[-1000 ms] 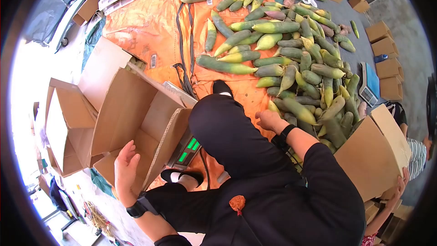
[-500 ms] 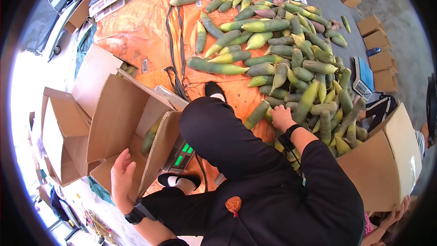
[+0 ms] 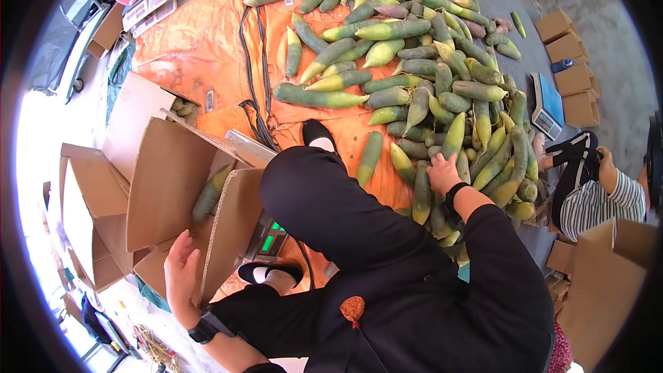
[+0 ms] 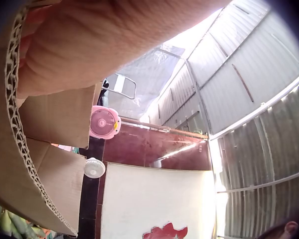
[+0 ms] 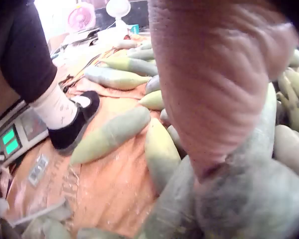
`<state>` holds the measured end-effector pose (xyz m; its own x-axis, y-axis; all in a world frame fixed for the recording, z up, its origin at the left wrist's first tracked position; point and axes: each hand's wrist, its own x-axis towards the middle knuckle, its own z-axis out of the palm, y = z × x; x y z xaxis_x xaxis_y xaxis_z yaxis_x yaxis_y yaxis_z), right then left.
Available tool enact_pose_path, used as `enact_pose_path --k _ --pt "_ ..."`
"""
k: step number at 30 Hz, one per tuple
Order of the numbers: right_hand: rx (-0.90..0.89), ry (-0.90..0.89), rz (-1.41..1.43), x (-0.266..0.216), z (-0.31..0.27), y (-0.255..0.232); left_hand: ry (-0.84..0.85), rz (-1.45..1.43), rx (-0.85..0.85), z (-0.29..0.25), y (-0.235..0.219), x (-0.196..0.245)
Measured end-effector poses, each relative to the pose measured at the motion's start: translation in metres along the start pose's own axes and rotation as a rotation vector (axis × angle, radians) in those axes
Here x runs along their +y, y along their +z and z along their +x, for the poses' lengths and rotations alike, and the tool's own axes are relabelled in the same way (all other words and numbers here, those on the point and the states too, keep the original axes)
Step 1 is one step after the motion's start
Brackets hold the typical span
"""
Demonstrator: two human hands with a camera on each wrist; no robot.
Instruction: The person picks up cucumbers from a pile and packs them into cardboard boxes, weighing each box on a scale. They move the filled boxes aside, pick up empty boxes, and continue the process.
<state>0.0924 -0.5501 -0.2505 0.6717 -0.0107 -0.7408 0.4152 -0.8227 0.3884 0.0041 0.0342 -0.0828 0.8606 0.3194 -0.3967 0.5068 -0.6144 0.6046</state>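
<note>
on the shoot pile (image 3: pixel 442 90), right hand (image 3: pixel 443 173) fingers flat, left hand (image 3: pixel 181 273) fingers gripping box flap (image 3: pixel 231 228)

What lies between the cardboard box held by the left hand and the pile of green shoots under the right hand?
In the head view, the person's black-trousered leg and a scale with a green display lie between the cardboard box and the shoot pile.

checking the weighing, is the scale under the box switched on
On: the scale display glows green digits beside the cardboard box, also lit in the right wrist view.
</note>
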Motion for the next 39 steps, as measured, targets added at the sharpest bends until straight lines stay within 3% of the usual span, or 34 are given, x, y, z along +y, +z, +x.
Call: enact_pose_path --k 1,3,4,6,10,12,13,15,21,24,30,31,33,36,39 --pt "-0.003 -0.002 0.001 -0.001 0.002 0.006 -0.009 -0.005 0.001 0.0 0.0 0.0" --pt "0.222 0.182 0.368 -0.004 0.009 0.025 -0.014 -0.004 -0.006 0.001 0.0 -0.004" --pt "0.219 0.181 0.368 0.0 0.006 0.023 -0.018 -0.007 -0.008 0.002 0.0 -0.005" --pt "0.505 0.4 0.637 0.012 -0.001 0.009 -0.028 -0.006 -0.01 0.002 -0.001 -0.004" --pt "0.531 0.517 0.87 0.051 0.026 0.023 -0.056 -0.049 -0.01 0.003 -0.001 -0.003" --pt "0.658 0.764 1.121 0.054 0.041 0.028 -0.062 -0.047 -0.011 0.001 -0.001 -0.005" --pt "0.66 0.755 1.123 0.054 0.049 0.034 -0.06 -0.047 -0.008 0.001 -0.002 -0.005" --pt "0.326 0.906 1.241 0.057 0.062 0.042 -0.072 -0.033 -0.002 0.0 -0.002 0.001" --pt "0.339 1.051 1.146 0.05 0.077 0.043 -0.063 -0.003 -0.017 0.001 -0.002 0.002" --pt "0.287 0.928 1.22 0.051 0.067 0.026 -0.041 -0.022 -0.014 0.0 -0.002 0.002" --pt "0.737 0.38 1.01 0.001 0.037 -0.033 0.011 -0.109 0.016 -0.001 -0.005 0.006" --pt "0.748 0.356 1.015 -0.002 0.034 -0.047 0.015 -0.13 0.024 -0.002 -0.006 0.006" --pt "0.977 0.258 1.048 -0.008 0.025 -0.083 0.046 -0.172 0.049 -0.003 -0.007 0.006" --pt "1.145 -0.018 1.43 -0.004 0.024 -0.135 0.058 -0.191 0.111 -0.007 -0.012 0.011" --pt "1.132 -0.349 1.72 -0.013 -0.032 -0.233 0.087 -0.221 0.174 -0.011 -0.016 0.014"
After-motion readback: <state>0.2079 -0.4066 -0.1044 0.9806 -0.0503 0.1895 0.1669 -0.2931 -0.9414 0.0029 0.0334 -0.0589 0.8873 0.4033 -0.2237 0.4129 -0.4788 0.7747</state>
